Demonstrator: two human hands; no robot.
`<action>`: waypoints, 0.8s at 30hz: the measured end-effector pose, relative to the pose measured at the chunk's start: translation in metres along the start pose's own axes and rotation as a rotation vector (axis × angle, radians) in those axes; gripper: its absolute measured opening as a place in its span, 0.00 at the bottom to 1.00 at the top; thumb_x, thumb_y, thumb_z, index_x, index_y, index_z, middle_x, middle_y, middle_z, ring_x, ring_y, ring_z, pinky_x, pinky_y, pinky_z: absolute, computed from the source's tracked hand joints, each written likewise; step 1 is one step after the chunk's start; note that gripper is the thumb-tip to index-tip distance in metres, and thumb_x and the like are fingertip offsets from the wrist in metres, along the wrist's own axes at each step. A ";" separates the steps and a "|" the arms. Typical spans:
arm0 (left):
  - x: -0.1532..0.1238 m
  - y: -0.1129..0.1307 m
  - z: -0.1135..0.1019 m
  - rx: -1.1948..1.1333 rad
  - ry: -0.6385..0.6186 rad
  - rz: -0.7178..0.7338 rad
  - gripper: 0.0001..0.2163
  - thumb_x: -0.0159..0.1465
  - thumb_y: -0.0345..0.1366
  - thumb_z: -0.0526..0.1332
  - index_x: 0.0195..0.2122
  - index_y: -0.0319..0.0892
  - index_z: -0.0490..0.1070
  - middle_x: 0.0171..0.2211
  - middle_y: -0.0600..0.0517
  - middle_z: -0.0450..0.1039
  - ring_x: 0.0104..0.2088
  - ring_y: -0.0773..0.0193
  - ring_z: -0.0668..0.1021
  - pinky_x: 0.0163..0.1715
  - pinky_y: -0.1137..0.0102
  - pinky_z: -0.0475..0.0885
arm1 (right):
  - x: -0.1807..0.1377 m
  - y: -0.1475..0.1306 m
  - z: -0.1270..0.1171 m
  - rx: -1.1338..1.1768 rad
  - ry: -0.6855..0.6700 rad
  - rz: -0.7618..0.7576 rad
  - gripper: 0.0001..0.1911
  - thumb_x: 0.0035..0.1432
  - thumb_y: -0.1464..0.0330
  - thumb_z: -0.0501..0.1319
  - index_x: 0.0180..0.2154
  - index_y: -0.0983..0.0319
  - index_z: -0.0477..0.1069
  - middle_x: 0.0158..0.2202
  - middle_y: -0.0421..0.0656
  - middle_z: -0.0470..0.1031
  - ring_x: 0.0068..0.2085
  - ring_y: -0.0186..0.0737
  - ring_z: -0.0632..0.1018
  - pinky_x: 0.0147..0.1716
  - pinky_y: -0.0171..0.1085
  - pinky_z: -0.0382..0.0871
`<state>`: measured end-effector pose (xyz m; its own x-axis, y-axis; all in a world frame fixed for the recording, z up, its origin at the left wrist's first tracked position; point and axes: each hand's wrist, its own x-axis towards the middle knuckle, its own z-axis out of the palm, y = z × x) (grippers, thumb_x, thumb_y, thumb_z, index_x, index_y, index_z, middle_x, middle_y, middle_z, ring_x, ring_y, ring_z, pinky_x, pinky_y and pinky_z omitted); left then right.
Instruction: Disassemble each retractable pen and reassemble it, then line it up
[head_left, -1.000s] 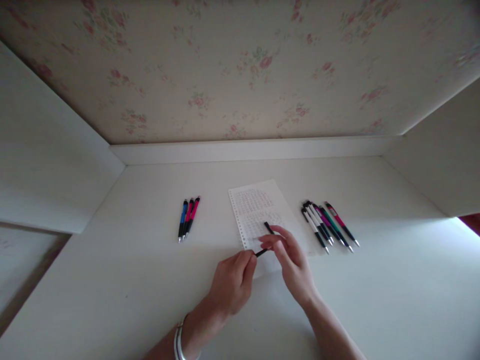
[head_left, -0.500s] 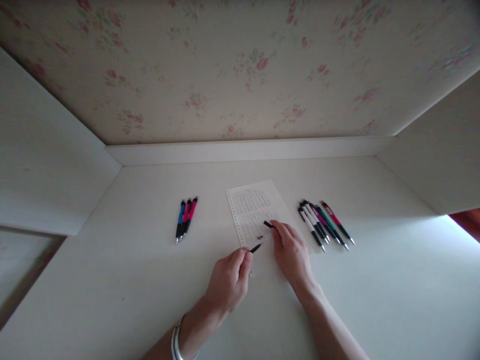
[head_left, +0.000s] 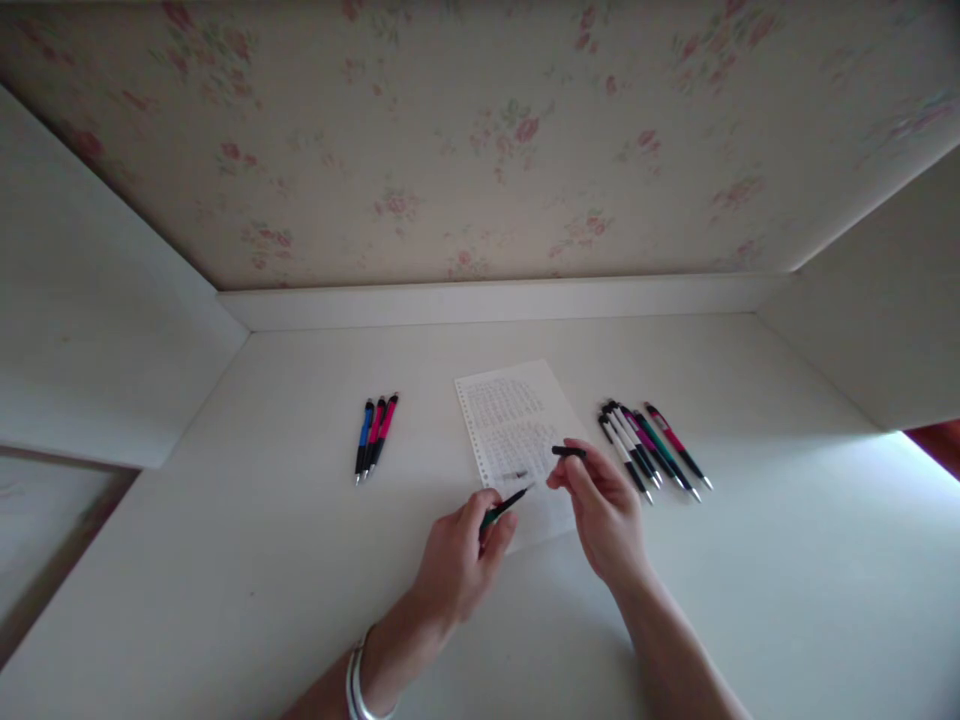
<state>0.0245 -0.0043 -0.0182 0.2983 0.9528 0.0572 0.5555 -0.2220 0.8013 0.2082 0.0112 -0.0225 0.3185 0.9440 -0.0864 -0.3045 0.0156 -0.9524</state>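
My left hand [head_left: 461,560] is closed round the lower half of a pen [head_left: 504,506], green and black, its tip pointing up and right over a sheet of paper [head_left: 517,430] covered in writing. My right hand [head_left: 604,510] pinches a short black pen piece [head_left: 568,452] between thumb and fingers, just above the paper's right edge. A small dark part [head_left: 516,474] lies on the paper between the two hands. A bracelet [head_left: 356,680] is on my left wrist.
Three pens [head_left: 375,435], blue and pink, lie side by side left of the paper. Several pens [head_left: 652,450] lie in a row on its right. The white desk [head_left: 300,560] has a raised back ledge [head_left: 495,298] and white side panels; flowered wallpaper is behind.
The pen has come apart into two halves. My right hand has lifted the black piece off the paper and moved right; my left hand has turned its half so the tip points over the sheet.
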 end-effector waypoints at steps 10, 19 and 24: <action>0.002 0.002 0.001 0.017 -0.004 0.028 0.12 0.72 0.37 0.48 0.37 0.42 0.69 0.26 0.53 0.74 0.24 0.67 0.75 0.26 0.74 0.65 | -0.009 -0.001 0.013 0.104 -0.087 0.084 0.10 0.56 0.60 0.68 0.38 0.57 0.80 0.36 0.42 0.78 0.36 0.37 0.75 0.38 0.37 0.69; 0.001 0.002 0.000 -0.004 0.007 0.015 0.12 0.72 0.38 0.47 0.38 0.43 0.69 0.26 0.53 0.73 0.24 0.67 0.74 0.26 0.74 0.64 | -0.012 0.007 0.008 0.006 -0.122 0.076 0.10 0.58 0.61 0.66 0.40 0.57 0.79 0.37 0.43 0.79 0.37 0.39 0.76 0.41 0.40 0.71; 0.000 0.001 0.001 -0.042 0.018 -0.038 0.12 0.72 0.38 0.48 0.41 0.43 0.69 0.25 0.54 0.72 0.23 0.66 0.74 0.26 0.74 0.65 | -0.016 0.008 0.013 -0.044 -0.173 0.092 0.11 0.57 0.60 0.67 0.41 0.56 0.79 0.38 0.43 0.80 0.37 0.39 0.78 0.41 0.40 0.72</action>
<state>0.0255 -0.0044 -0.0180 0.2633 0.9640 0.0365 0.5333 -0.1769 0.8272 0.1889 0.0008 -0.0252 0.1307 0.9834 -0.1260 -0.2846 -0.0845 -0.9549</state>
